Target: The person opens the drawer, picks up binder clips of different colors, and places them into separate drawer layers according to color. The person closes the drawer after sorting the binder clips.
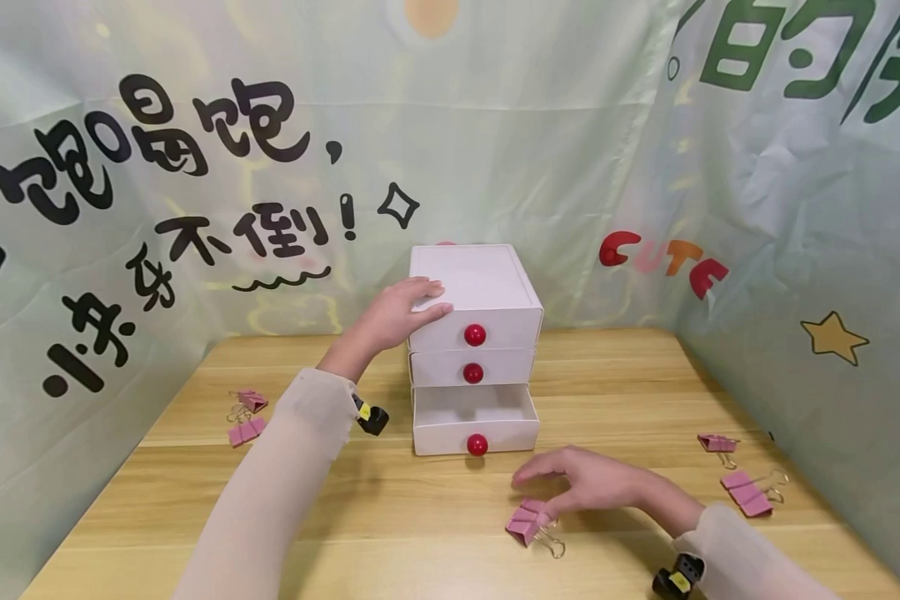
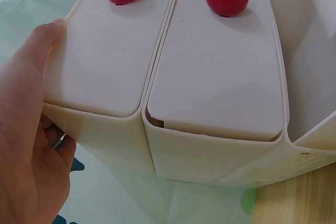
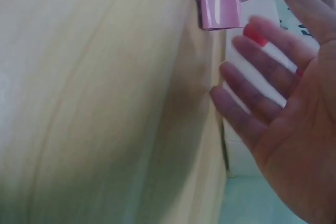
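A small white drawer box with red round knobs stands upright on the table. Its bottom drawer is pulled out, with no contents visible inside; the two above are closed. My left hand holds the upper left corner of the box. In the left wrist view, its thumb lies at the front edge, and other fingers curl against the side. My right hand hovers low over the table in front of the box, fingers loosely spread. Beside its thumb lies a pink binder clip with metal handles; contact cannot be told.
Two more pink binder clips lie at the table's right, one clip nearer and another clip farther. At the left lie a clip and a second clip. A printed cloth backdrop encloses the wooden table.
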Demonstrator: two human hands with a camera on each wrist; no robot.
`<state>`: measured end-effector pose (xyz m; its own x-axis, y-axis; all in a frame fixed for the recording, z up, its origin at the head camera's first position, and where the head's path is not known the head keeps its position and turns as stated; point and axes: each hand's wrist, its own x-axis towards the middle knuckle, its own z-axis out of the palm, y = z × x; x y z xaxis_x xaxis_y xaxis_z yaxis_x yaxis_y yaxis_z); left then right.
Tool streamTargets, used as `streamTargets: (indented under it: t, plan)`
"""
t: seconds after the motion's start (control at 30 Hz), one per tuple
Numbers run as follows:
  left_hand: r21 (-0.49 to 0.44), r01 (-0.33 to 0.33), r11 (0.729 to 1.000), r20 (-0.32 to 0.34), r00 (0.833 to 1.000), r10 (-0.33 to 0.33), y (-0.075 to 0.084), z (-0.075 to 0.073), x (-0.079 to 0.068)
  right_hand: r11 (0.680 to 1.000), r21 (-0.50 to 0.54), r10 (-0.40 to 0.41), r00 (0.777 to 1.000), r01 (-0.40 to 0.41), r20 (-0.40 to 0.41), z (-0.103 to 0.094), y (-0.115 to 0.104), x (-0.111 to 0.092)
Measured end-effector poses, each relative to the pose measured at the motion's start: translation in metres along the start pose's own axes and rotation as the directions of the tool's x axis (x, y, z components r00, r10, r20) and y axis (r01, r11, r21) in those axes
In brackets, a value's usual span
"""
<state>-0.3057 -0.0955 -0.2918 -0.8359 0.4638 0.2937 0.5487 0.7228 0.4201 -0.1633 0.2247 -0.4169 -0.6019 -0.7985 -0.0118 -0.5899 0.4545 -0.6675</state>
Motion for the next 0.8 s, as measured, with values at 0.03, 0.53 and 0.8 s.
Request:
streamTargets:
  t: [0.03,0.53,0.8]
  plan:
    - [0.001,0.000,1.000,-0.001,1.000,0.000,0.000,0.000,0.000,1.000,-0.005,0.014,1.000,-0.014,-0.001,0.000,-0.002,-0.001]
    - [-0.011,0.005,1.000,-0.004,1.000,-0.005,0.000,0.000,-0.002,0.927,-0.362,0.086,0.995,-0.100,-0.055,0.013,-0.038,-0.003]
    - [-0.010,0.005,1.000,-0.007,1.000,-0.005,0.001,0.000,-0.002,0.891,-0.442,0.104,0.994,-0.098,-0.011,0.019,-0.045,-0.002]
